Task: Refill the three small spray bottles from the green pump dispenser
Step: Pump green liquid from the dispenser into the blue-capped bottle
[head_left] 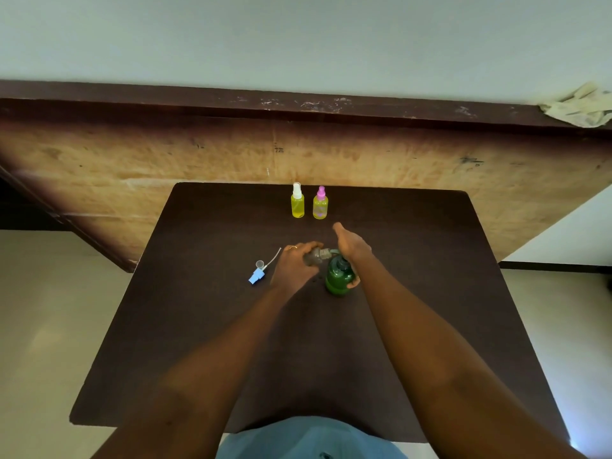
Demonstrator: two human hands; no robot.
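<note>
Mouth of clear spray bottle (314, 256), gripped by my left fingers (308, 246), faces right at green pump dispenser (337, 279) spout; right hand (352, 245) grip unclear.

Two yellow-filled clear plastic spray bottles (297, 202) (320, 204) at twelve o'clock, one uncapped clear bottle (314, 256), one green plastic pump dispenser (337, 280), one blue spray cap (256, 276).

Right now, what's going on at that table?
A person is refilling a small bottle. The left hand holds the clear bottle, uncapped and tilted, at the spout of the green pump bottle; the right hand lies over the pump head, its grip hard to make out. The blue spray cap lies on the table to the left. The white-topped bottle and the pink-topped bottle, both holding yellow liquid, stand at the far edge.
</note>
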